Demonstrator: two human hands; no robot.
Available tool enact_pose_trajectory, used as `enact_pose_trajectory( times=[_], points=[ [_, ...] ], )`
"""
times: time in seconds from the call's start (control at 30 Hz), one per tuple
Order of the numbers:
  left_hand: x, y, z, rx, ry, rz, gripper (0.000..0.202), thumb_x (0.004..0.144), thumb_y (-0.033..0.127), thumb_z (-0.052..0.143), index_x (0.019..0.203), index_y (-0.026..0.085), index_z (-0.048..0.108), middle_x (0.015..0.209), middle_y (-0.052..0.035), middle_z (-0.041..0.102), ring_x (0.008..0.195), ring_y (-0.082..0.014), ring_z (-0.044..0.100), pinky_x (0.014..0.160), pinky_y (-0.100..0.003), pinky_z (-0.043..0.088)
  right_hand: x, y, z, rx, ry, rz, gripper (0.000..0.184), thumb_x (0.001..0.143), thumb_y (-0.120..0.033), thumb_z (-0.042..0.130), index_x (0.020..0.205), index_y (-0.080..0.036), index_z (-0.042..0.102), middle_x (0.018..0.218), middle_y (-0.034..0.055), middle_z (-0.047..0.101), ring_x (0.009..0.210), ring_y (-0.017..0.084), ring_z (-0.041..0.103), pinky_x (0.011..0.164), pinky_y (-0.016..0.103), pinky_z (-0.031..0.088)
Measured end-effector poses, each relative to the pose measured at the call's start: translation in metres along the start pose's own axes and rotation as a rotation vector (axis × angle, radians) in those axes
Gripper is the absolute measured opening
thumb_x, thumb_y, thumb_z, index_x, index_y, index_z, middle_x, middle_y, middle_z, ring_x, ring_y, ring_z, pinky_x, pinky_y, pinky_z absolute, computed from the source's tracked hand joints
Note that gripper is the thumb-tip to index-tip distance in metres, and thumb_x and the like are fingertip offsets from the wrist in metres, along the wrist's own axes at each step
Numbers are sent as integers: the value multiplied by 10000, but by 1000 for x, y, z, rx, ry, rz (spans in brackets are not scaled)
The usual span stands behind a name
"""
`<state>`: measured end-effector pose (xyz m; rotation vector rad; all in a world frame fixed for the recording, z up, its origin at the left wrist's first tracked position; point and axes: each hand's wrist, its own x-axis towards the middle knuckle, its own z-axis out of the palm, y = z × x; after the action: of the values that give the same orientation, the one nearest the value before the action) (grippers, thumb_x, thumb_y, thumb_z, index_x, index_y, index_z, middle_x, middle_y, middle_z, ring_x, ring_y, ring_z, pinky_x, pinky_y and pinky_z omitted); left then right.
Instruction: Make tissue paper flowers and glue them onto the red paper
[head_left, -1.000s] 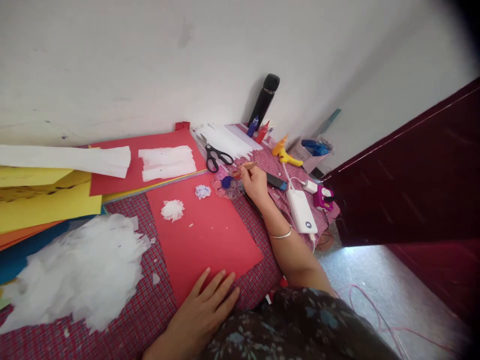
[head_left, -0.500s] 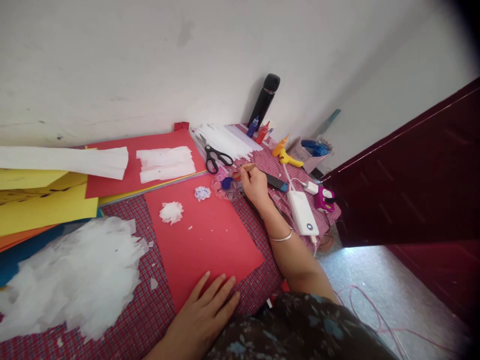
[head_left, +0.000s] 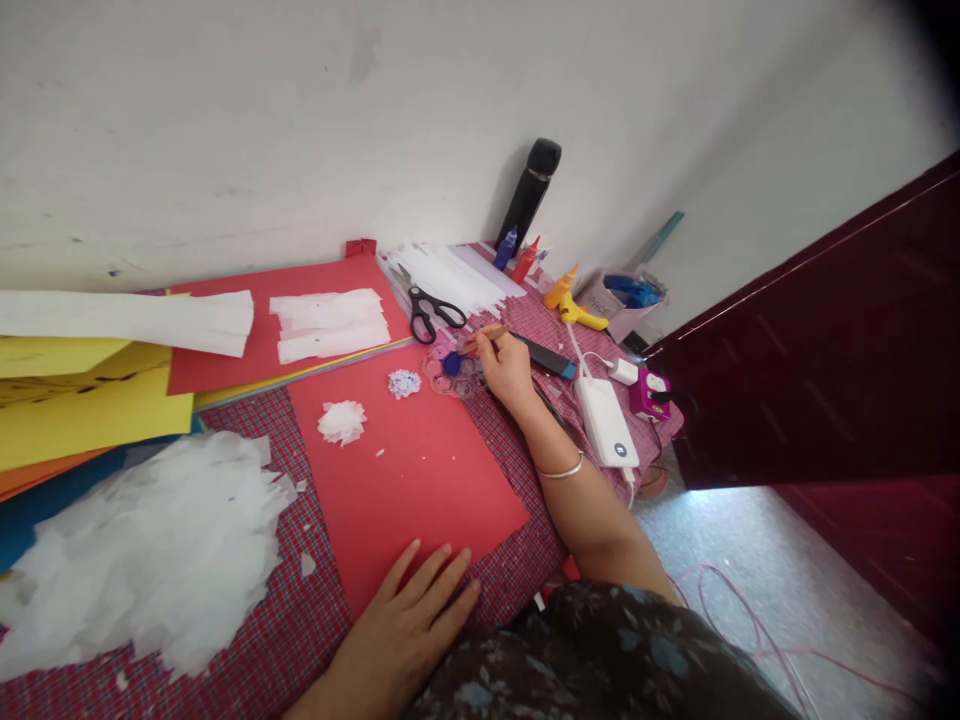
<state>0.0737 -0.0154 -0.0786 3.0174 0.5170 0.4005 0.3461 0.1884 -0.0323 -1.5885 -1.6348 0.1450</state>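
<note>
My left hand [head_left: 409,630] lies flat with fingers spread on the near edge of a red paper sheet [head_left: 420,480]. My right hand [head_left: 504,368] pinches a paintbrush [head_left: 498,332] with a brown handle; its tip is hard to make out. The brush is over a clear, round-welled paint palette [head_left: 435,378] with blue paint [head_left: 451,364] in one well. On the red sheet sit a white crumpled paper tuft [head_left: 343,423] and a smaller tuft speckled blue [head_left: 404,383]. Black-handled scissors [head_left: 426,308] lie just beyond the palette.
A heap of white tissue pieces [head_left: 165,550] spreads at left, below stacked coloured sheets [head_left: 97,410]. Paint bottles [head_left: 525,258], a black flask [head_left: 529,195] and a yellow glue gun [head_left: 581,312] stand or lie at the back right. A white power bank [head_left: 606,425] lies right of my forearm.
My right hand has stayed at the palette with the paintbrush, shifting only slightly. The left hand rests in the same place. The view has tilted a little.
</note>
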Motion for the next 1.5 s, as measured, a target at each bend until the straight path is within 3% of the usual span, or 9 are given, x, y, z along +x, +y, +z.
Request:
enact_pose_trajectory(
  times=[0.13,0.27,0.37,0.5,0.67,0.8,1.07,1.23,1.5],
  points=[
    [-3,0,4,3,-20,-2,453,983,189,470,1428,274,482,1529,-32,431,1381,-231,349,1179,-452,149,0,0,1,103,60,14,219,932,-338,480,857,-196,629,744,39,686,678,186,637,672,304,452],
    [-2,1,3,-19,-17,-6,430,997,215,466,1424,257,485,1498,-47,468,1369,-246,364,1163,-465,182,-1,-16,-4,539,116,189,257,902,-446,544,841,-205,610,608,-21,609,510,121,543,534,255,430],
    [0,1,-3,-85,-56,-8,421,1008,253,458,1428,236,473,1482,-70,487,1350,-250,398,1150,-471,229,-7,-41,-3,855,25,331,284,845,-486,628,816,-204,611,578,-45,593,440,78,490,444,211,381],
    [2,1,-9,-160,-56,-21,394,1031,286,402,1408,206,483,1496,-82,476,1358,-256,405,1162,-497,238,-23,-73,16,1035,-136,404,288,784,-468,704,817,-194,620,572,-44,625,412,64,490,391,187,339],
    [2,2,-9,-165,-45,-26,388,1026,265,412,1401,193,482,1496,-90,476,1351,-256,423,1151,-506,266,-42,-91,49,1052,-261,489,299,762,-467,711,825,-191,617,591,-29,668,419,66,526,383,175,352],
    [3,2,-10,-173,-41,-23,400,1006,268,464,1398,193,486,1489,-97,483,1343,-256,440,1142,-501,288,-45,-90,61,1065,-275,551,299,759,-457,707,839,-185,613,628,-14,700,413,66,535,362,171,337],
    [3,1,-12,-204,-33,-41,369,1026,272,418,1376,197,509,1471,-80,512,1329,-251,456,1141,-494,283,-46,-87,66,1042,-396,542,320,764,-466,707,897,-186,625,718,24,751,419,82,566,337,176,305],
    [3,0,-13,-211,-36,-38,369,1022,258,420,1373,195,514,1475,-88,509,1336,-247,443,1158,-487,259,-45,-84,68,1022,-365,488,353,767,-510,688,912,-197,615,776,34,764,421,82,561,346,187,304],
    [4,0,-12,-222,-8,-37,360,1026,255,400,1362,187,514,1462,-82,521,1325,-247,449,1151,-490,259,-47,-88,67,972,-510,441,426,757,-594,672,922,-203,638,821,41,773,459,100,599,367,203,330]
  ],
)
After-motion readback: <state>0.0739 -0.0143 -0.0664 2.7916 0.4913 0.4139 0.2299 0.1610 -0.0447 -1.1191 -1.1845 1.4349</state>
